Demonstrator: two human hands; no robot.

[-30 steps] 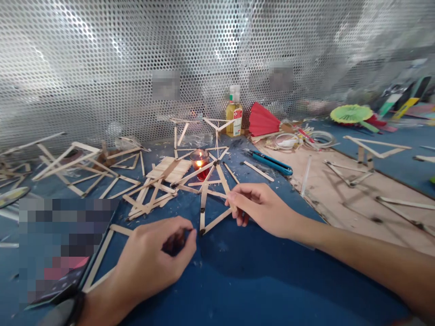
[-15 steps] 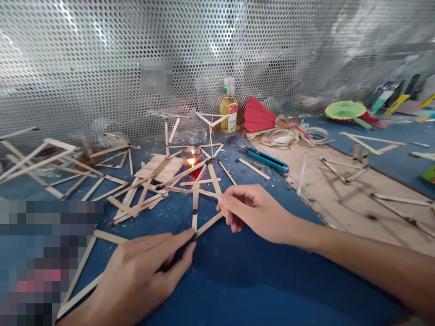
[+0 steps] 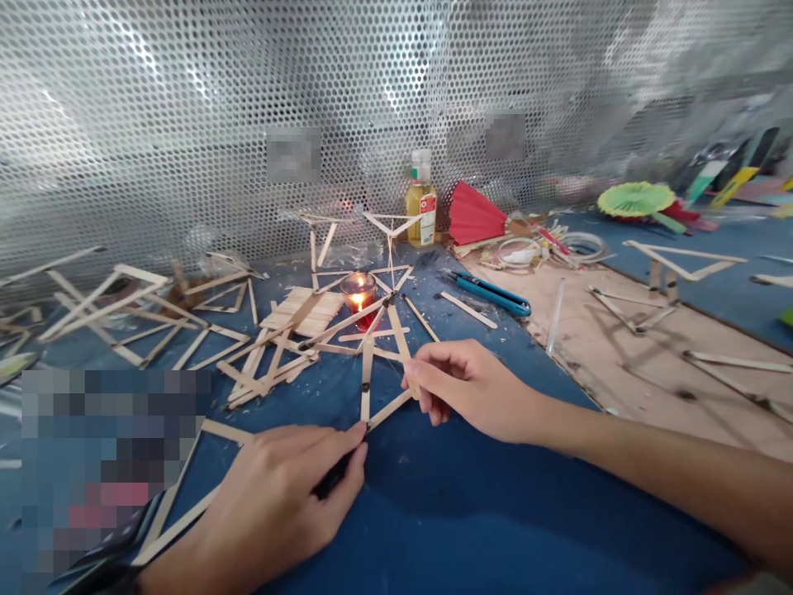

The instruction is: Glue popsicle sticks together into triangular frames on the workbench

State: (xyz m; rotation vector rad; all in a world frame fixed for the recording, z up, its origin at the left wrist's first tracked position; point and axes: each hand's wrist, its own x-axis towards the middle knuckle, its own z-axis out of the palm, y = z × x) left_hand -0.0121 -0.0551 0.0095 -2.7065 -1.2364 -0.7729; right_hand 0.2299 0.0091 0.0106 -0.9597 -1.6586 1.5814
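Observation:
Both hands are on a frame of joined popsicle sticks with dark, burnt-looking joints. At its near corner, my left hand pinches a joint between thumb and fingers. My right hand is closed on a slanting popsicle stick, thumb on top and fingers curled below. Just behind the frame a lit candle in a red glass burns. To its left lies a slatted panel of sticks.
A blue utility knife and a loose stick lie right of the candle. Farther back stand a bottle of yellow liquid and a red paper fan. More stick frames spread leftward, against a perforated metal screen.
The view has turned slightly left, so everything sits a little farther right. Both hands keep their grip on the stick frame, with no clear movement against it.

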